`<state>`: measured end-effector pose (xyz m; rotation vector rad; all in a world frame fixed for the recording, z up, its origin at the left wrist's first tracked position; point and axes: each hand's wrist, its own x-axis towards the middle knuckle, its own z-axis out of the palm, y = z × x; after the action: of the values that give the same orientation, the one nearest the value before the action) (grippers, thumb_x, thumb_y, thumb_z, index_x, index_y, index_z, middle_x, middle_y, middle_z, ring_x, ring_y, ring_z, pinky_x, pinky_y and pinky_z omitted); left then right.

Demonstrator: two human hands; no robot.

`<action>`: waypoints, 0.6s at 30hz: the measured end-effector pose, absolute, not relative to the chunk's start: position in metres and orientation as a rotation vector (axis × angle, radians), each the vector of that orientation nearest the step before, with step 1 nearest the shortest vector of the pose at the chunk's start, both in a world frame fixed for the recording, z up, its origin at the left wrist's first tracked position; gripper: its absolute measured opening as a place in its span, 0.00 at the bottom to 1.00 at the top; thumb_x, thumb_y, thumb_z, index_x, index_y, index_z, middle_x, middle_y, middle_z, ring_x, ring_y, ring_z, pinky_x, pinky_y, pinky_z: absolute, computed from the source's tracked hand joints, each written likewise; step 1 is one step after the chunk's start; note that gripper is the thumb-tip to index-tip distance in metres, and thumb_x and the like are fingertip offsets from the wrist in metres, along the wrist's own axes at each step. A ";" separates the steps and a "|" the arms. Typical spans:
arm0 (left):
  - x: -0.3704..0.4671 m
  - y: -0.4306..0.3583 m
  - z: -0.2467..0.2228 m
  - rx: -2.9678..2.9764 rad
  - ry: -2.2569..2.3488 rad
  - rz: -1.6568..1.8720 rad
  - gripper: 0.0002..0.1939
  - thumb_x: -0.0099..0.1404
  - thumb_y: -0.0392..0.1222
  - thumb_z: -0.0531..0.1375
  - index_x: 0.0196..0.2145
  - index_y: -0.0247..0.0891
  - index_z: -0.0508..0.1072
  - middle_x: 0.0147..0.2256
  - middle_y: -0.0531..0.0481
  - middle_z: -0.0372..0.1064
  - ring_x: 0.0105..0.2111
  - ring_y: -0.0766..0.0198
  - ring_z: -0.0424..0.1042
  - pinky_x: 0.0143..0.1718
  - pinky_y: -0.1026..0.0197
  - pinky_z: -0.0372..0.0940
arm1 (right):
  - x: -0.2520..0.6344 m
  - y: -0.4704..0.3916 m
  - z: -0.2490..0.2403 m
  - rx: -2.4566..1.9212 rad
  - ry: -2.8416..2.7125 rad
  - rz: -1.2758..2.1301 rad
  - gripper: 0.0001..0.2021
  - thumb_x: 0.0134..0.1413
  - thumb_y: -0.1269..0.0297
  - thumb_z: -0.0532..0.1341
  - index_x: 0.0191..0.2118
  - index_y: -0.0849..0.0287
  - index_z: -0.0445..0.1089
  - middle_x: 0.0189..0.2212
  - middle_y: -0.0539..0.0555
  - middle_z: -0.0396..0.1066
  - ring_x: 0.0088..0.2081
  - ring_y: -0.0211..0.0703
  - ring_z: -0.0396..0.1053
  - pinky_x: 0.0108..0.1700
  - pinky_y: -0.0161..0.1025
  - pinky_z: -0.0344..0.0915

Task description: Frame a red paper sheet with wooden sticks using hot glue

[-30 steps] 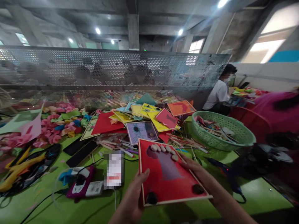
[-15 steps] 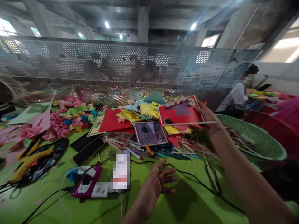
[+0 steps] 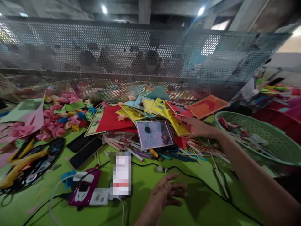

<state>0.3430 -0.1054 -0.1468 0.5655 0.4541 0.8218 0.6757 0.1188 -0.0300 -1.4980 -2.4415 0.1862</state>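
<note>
My right hand [image 3: 199, 127] reaches over the right side of the card pile, its fingers on or just above a yellow card [image 3: 177, 123]; whether they grip it cannot be made out. My left hand [image 3: 166, 191] hovers over the green table [image 3: 145, 175] with fingers apart, holding nothing. Behind my right fingers lies a red framed card [image 3: 180, 108] with pebbles along its top. An orange card [image 3: 208, 106] lies to its right. A purple card [image 3: 154, 135] with a dark bug figure rests at the pile's front, beside a red sheet [image 3: 111, 119].
Markers and sticks lie before the pile. Left are pink paper flowers [image 3: 55, 122], black phones [image 3: 87, 152], a yellow glue gun [image 3: 23, 166], a lit phone [image 3: 121, 175] and a purple power strip [image 3: 86, 188] with cables. A green basket [image 3: 261, 135] stands right, before a perforated metal screen [image 3: 117, 56].
The red framed card has left my right hand and lies on the pile. My right hand has moved down to the yellow card. An orange card now shows at right; the view has tilted down.
</note>
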 end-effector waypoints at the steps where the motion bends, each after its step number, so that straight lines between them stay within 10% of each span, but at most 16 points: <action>1: 0.342 -0.108 -0.140 0.583 0.469 0.824 0.31 0.66 0.61 0.65 0.58 0.39 0.73 0.50 0.33 0.80 0.46 0.49 0.82 0.39 0.57 0.70 | 0.671 0.115 -0.037 -1.499 -2.475 0.118 0.48 0.41 0.38 0.73 0.69 0.46 0.66 0.71 0.59 0.61 0.69 0.69 0.61 0.68 0.64 0.58; 7: 0.334 -0.112 -0.114 0.651 0.523 0.794 0.29 0.68 0.61 0.63 0.57 0.36 0.74 0.52 0.33 0.79 0.48 0.50 0.81 0.45 0.55 0.69 | 0.640 0.140 -0.051 -1.675 -2.189 -0.147 0.36 0.68 0.44 0.52 0.74 0.58 0.55 0.70 0.66 0.62 0.68 0.65 0.61 0.67 0.62 0.58; 18: 0.338 -0.115 -0.111 0.646 0.528 0.834 0.28 0.66 0.59 0.65 0.53 0.33 0.77 0.48 0.31 0.81 0.43 0.50 0.83 0.41 0.57 0.68 | 0.577 0.093 -0.046 -1.524 -2.369 -0.276 0.50 0.56 0.38 0.64 0.76 0.57 0.48 0.76 0.67 0.47 0.74 0.68 0.48 0.71 0.66 0.48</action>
<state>0.3382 -0.1151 -0.1110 0.6457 0.5277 0.8338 0.5774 0.0926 -0.0463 -1.5240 -2.3693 -0.2763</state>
